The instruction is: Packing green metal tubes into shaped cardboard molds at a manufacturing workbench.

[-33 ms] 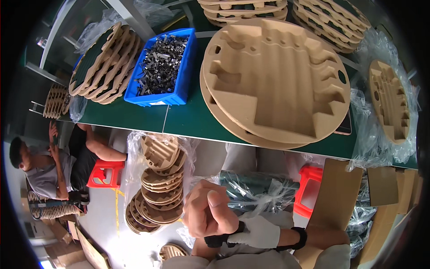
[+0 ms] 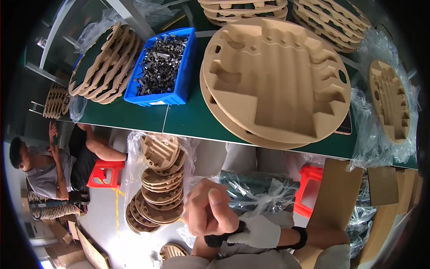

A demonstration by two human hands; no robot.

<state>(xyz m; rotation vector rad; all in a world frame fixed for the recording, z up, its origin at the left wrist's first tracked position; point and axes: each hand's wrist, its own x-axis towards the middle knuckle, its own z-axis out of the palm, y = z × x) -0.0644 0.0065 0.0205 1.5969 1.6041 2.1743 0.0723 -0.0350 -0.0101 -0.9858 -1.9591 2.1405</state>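
My left hand (image 2: pixel 208 208) is bare and curled into a fist in front of my body, with nothing visible in it. A black wristband (image 2: pixel 217 240) goes around the left wrist. My right hand (image 2: pixel 257 232) wears a white glove and closes on that band, its fingertips partly hidden behind the wrist. Another black band (image 2: pixel 297 238) circles my right wrist. Beyond the hands, a large round brown moulded tray (image 2: pixel 282 85) lies on a second similar tray on the green table (image 2: pixel 183 119).
A blue bin (image 2: pixel 181 85) of small metal clips stands left of the trays. More trays (image 2: pixel 161 193) are stacked in plastic below the table edge. Red stools (image 2: pixel 105 174), an opened cardboard box (image 2: pixel 336 193) and a seated person (image 2: pixel 49 168) are around.
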